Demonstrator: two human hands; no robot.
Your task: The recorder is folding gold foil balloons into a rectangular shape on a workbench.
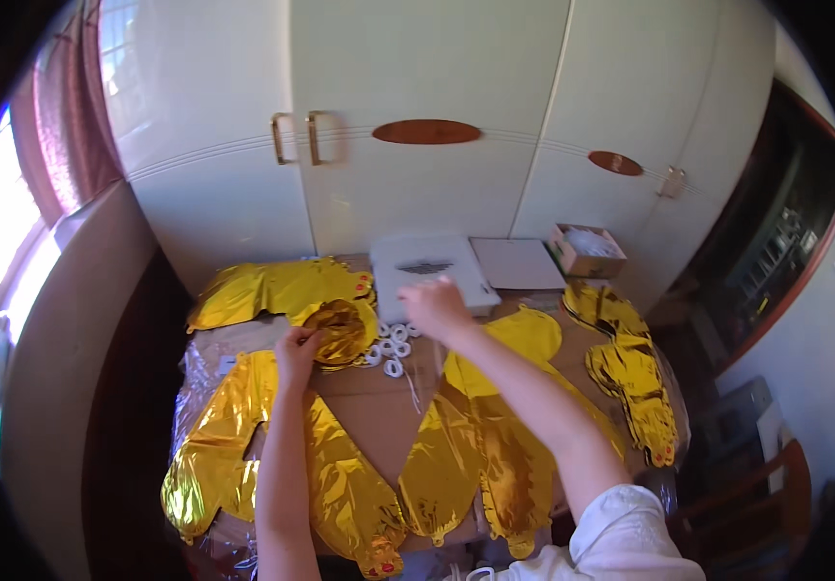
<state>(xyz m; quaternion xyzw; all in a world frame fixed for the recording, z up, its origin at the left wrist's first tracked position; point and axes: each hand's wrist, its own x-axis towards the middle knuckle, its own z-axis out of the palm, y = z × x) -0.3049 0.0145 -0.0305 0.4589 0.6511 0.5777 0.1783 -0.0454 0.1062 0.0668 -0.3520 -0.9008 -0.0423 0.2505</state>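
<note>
At frame centre, your left hand pinches a crumpled gold foil balloon; your right hand closes near white tape rolls. All balloons lie uninflated.

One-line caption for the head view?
Left hand on a crumpled gold foil balloon, right hand beside white tape rolls.

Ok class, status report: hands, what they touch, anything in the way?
Left hand on crumpled gold foil balloon. Right hand at white box. White tape rolls between.
</note>
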